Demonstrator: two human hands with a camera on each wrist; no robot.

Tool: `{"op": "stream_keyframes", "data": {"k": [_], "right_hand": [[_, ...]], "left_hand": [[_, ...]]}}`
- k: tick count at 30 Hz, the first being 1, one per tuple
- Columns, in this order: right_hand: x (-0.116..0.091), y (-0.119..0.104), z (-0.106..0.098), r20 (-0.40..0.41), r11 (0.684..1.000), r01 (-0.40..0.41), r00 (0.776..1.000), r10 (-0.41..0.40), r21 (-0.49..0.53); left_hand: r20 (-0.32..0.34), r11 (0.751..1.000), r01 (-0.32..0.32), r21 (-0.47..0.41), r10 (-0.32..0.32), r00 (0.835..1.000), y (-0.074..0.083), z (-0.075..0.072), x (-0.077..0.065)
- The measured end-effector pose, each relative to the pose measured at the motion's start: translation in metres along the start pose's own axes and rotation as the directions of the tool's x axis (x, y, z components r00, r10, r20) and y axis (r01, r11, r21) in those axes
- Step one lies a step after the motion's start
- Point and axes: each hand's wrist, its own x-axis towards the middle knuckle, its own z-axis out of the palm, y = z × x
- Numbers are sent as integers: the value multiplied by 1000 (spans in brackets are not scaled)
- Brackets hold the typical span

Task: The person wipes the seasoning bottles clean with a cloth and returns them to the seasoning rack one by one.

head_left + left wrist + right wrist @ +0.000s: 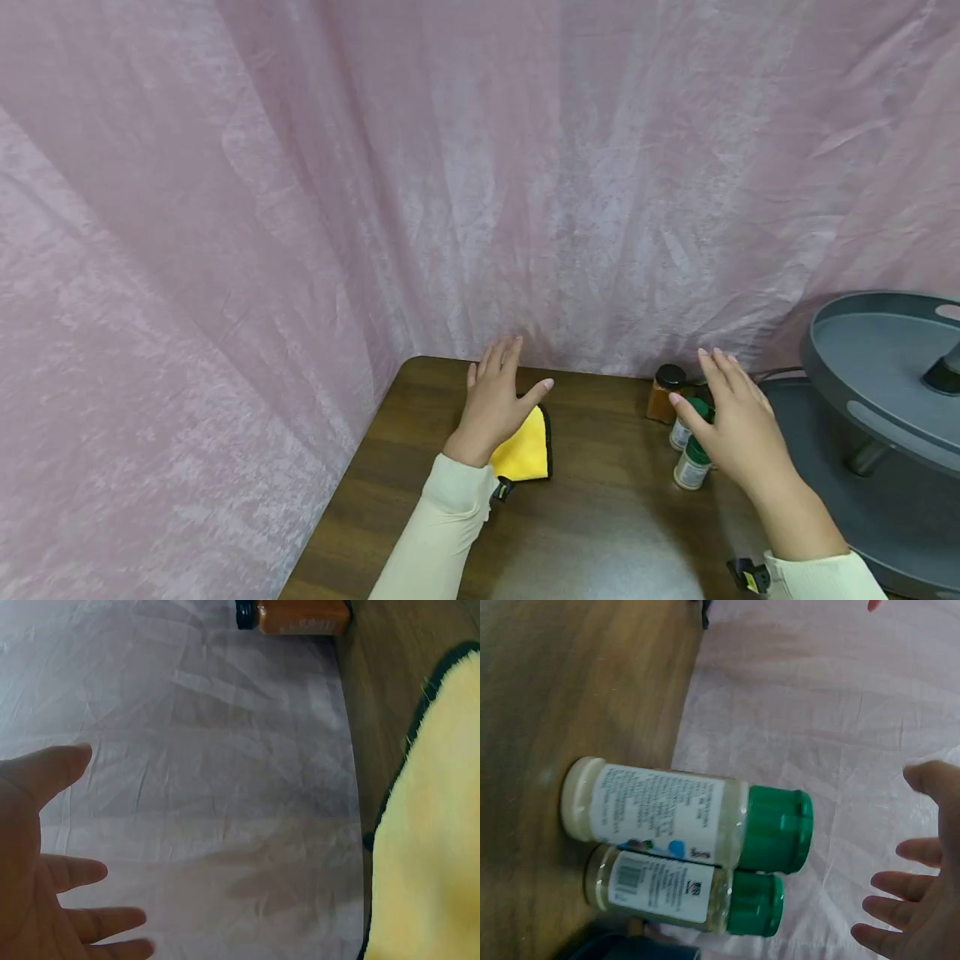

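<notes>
Yellow cloth (528, 450) with a black border lies toward the back left corner of the wooden table (592, 508), beneath the left hand (491, 412), whose fingers are spread and grip nothing. The right hand (738, 429), likewise released, hovers beside two upright green-capped bottles (692, 472); behind them, near the back edge, stands a black-lidded brown jar (662, 406), with a grey tiered stand (870, 346) at right.

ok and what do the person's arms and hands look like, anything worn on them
The left hand and right hand are bare, without gloves. The left sleeve and right sleeve are pale greenish cream and plain. A small black device sits by the left cuff; another, with a yellow mark, sits by the right cuff.
</notes>
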Motion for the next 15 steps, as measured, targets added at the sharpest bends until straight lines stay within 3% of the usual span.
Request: {"op": "stream_keyframes", "data": {"k": [5, 15], "right_hand": [[-12, 4, -3, -75, 1000, -22, 997, 21, -2], [-34, 7, -5, -167, 999, 10, 986, -3, 44]], "left_hand": [[-3, 999, 24, -35, -24, 1000, -10, -3, -8], [-17, 990, 130, -57, -132, 991, -29, -2, -25]]}}
